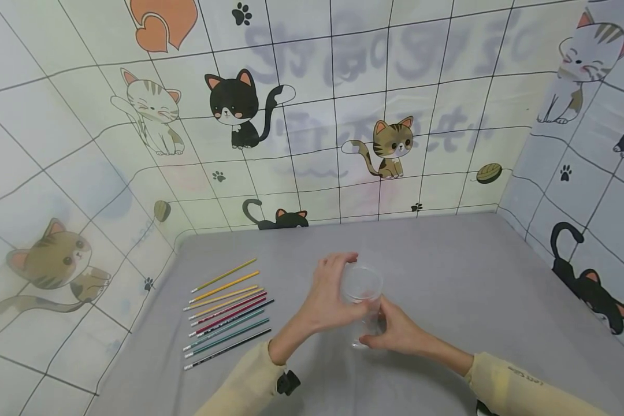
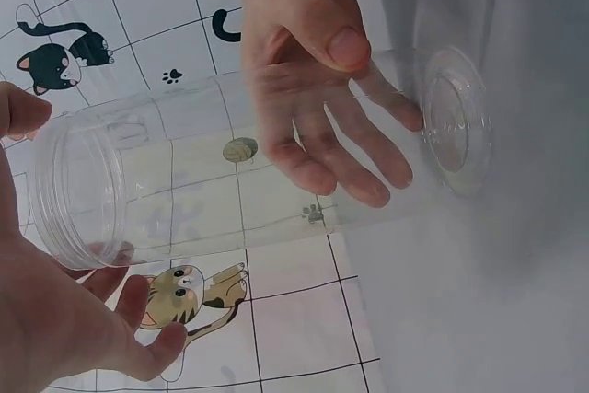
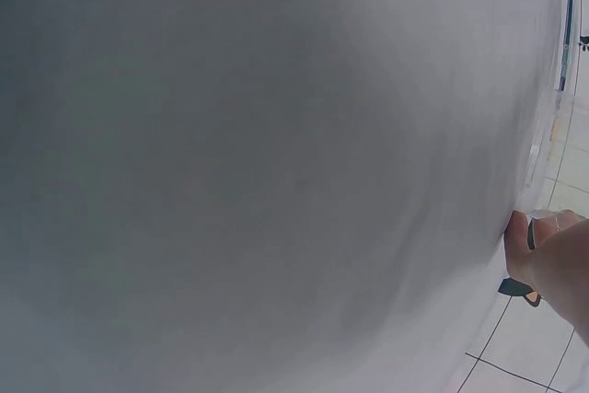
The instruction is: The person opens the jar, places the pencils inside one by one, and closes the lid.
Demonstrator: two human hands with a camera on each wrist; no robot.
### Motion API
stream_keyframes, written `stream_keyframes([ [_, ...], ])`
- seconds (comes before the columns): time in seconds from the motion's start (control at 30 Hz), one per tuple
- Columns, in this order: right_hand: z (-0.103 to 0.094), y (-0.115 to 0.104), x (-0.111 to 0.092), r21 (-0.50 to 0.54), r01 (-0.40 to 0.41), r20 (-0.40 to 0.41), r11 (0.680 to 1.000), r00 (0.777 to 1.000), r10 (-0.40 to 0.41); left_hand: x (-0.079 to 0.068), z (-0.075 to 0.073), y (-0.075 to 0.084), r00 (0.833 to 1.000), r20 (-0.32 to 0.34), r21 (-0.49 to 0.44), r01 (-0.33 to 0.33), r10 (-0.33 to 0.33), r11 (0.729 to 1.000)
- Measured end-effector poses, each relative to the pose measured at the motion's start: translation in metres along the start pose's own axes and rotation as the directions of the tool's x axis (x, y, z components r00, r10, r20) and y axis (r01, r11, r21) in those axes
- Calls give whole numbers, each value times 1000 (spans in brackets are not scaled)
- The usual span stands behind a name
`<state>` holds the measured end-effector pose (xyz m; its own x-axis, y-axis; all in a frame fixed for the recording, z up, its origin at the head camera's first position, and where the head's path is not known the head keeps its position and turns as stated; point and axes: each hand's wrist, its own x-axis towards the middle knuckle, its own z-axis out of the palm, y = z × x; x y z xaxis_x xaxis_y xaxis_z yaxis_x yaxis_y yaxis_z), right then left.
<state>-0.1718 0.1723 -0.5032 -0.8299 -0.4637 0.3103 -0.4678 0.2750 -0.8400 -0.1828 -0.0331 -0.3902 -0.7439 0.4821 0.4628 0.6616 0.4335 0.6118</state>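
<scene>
A clear plastic jar (image 1: 363, 283) stands upright on the grey cloth, with a ridged rim at its top. My left hand (image 1: 329, 297) is round its upper part from the left; in the left wrist view, thumb and fingers lie on both sides of the rim. Lower down, my right hand (image 1: 401, 330) holds the jar from the right, its thumb in front and its fingers behind, seen through the clear wall (image 2: 198, 181). The right wrist view catches only part of the right hand (image 3: 557, 260) at its edge.
Several pencils (image 1: 229, 315) in yellow, red, teal and black lie in a row left of the hands. Grey cloth (image 1: 447, 260) covers the table. Behind and at both sides hangs a white grid-patterned curtain (image 1: 312, 127) printed with cats.
</scene>
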Motion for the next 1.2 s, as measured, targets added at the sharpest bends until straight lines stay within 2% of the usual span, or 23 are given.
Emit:
stream_keyframes([
  [0.1,0,1,0,-5,-1,0,1000,1000,1,0,0,0,1000,14,0,-22,22,1000],
  [0.43,0,1,0,-20,1,-7,1000,1000,-1,-1,3,1,996,-94,50,5,0,999],
  [0.73,1,0,0,-29,-2,-7,1000,1000,2,-1,2,4,989,-147,95,0,14,995],
  [1.2,1,-3,-1,-31,-23,-15,999,1000,23,-4,-8,11,982,-190,23,5,0,1000],
])
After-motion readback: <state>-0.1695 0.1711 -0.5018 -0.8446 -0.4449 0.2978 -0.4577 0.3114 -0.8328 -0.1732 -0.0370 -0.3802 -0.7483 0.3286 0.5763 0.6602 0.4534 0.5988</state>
